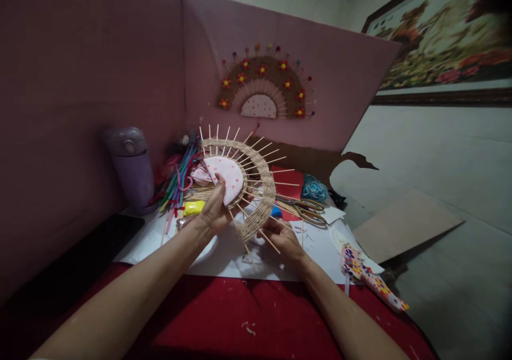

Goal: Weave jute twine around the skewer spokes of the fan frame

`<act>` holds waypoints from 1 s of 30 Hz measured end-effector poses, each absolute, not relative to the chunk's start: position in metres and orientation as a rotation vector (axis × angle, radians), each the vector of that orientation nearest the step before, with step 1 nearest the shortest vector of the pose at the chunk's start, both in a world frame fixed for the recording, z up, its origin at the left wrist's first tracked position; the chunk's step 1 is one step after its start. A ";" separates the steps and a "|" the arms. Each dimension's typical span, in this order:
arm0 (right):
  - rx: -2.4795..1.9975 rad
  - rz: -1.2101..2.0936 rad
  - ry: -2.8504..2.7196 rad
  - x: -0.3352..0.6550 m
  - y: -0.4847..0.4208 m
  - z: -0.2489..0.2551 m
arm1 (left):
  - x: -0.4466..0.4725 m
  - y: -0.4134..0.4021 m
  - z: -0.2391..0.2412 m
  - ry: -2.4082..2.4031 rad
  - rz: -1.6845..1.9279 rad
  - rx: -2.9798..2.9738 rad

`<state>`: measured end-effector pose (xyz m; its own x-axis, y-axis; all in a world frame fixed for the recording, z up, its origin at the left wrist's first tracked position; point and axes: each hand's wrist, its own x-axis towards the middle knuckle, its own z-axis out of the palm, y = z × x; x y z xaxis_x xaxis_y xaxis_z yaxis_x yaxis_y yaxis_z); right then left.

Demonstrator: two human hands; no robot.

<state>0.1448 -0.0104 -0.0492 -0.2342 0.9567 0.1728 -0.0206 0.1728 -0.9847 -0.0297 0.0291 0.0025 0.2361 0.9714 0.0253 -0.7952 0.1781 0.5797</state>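
Above the table I hold up a half-round twine weaving (267, 186), tilted, with thin wooden sticks radiating through its woven band. A dotted white fabric half-circle (227, 174) forms its centre. My left hand (216, 208) grips that centre, thumb on the fabric and the other fingers behind. At the lower end of the band, the fingers of my right hand (284, 238) are closed around the edge near the sticks. Exactly what the right fingertips pinch is partly hidden behind the weaving.
A finished half-round decoration with flowers (262, 70) is on the pink board behind. Left stands a purple bottle (133, 170) beside pipe cleaners (182, 162). Right lie scissors (308, 208), blue yarn (314, 188) and a flowered glue gun (372, 280). A yellow packet (194, 208) lies on white paper.
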 end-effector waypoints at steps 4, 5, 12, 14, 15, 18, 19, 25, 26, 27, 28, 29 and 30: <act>-0.922 1.432 -1.516 0.141 -0.016 -0.050 | -0.030 0.032 0.003 0.367 1.332 0.464; -0.905 1.475 -1.531 0.140 -0.017 -0.051 | -0.031 0.032 0.003 0.363 1.342 0.447; -0.820 1.521 -1.484 0.135 -0.024 -0.049 | -0.027 0.031 0.002 0.356 1.367 0.403; -0.828 1.509 -1.486 0.134 -0.026 -0.046 | -0.025 0.030 0.001 0.355 1.354 0.399; -0.830 1.513 -1.485 0.133 -0.027 -0.044 | -0.024 0.029 0.000 0.357 1.349 0.394; -0.832 1.543 -1.463 0.132 -0.029 -0.041 | -0.023 0.027 0.000 0.369 1.346 0.387; -0.827 1.548 -1.452 0.132 -0.030 -0.040 | -0.023 0.027 0.001 0.367 1.345 0.388; -0.818 1.515 -1.426 0.130 -0.030 -0.043 | -0.021 0.026 0.001 0.369 1.361 0.407; -0.838 1.513 -1.420 0.130 -0.030 -0.044 | -0.020 0.026 0.001 0.366 1.360 0.412; -0.861 1.512 -1.411 0.129 -0.030 -0.045 | -0.020 0.026 0.001 0.365 1.356 0.416; -0.880 1.511 -1.402 0.129 -0.029 -0.045 | -0.020 0.026 0.000 0.367 1.354 0.418; -0.891 1.513 -1.398 0.129 -0.029 -0.045 | -0.020 0.026 0.000 0.369 1.357 0.416; -0.891 1.518 -1.398 0.129 -0.029 -0.045 | -0.020 0.027 0.000 0.372 1.358 0.415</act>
